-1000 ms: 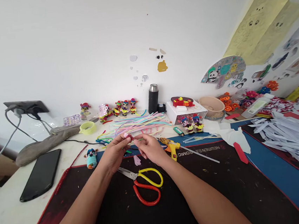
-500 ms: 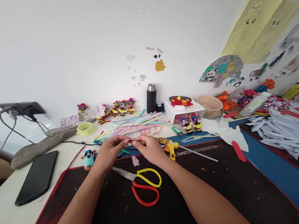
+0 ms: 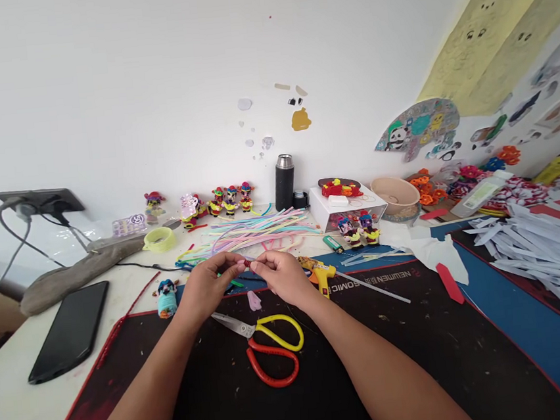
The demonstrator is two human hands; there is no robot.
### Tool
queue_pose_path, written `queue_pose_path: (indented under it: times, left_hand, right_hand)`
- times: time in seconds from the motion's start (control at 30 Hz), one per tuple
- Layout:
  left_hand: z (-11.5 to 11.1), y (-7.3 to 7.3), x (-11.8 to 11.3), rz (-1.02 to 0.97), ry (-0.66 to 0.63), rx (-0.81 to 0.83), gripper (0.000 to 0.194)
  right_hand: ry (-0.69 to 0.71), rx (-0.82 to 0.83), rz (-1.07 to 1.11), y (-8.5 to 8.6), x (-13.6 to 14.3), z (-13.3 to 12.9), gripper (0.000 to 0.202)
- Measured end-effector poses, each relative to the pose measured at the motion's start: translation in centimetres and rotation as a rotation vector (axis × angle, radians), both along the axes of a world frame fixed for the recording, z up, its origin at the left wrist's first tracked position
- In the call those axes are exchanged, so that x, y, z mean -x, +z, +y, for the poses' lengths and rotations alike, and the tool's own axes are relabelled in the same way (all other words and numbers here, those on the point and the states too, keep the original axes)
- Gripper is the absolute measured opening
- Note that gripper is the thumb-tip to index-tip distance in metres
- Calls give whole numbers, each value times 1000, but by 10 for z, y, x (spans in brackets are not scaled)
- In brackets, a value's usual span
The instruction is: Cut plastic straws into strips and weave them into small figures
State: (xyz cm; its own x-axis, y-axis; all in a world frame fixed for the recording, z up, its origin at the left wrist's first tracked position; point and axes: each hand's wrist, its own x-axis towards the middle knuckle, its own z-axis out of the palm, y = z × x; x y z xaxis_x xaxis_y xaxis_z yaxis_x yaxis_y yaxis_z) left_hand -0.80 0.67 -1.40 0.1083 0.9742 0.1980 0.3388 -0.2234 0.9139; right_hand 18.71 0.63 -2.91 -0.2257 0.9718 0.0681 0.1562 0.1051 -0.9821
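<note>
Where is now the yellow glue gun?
In the head view, the glue gun lies right of centre on the dark mat, just beyond the right forearm.

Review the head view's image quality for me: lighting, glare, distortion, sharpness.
Head view: wide-angle stretch skews the yellow drawings near the right edge; light looks soft, shadows faint; a bright highlight tops the black flask; the scissors read fairly sharp; the dark red piece between left hand and right hand is too small for detail.
</note>
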Motion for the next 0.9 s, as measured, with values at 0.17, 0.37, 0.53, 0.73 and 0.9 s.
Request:
queue_pose_path:
  times: [0.17,0.37,0.53,0.73,0.9]
  left_hand:
    - [0,2,1,-121,-54,100,36]
    - [2,-1,-3,-346,-41,220,39]
    - [5,-6,-1,-386,-19,205,41]
    - [5,-8,0,-400,-36,209,40]
    - [5,-10,0,-402,-42,213,39]
  right_hand:
    - [23,8,34,6,1,-2,26]
    - [9,101,224,8,-2,2,36]
    - [8,126,233,6,-2,4,35]
    - [6,129,221,4,-1,4,33]
    - [22,131,202,5,-1,2,32]
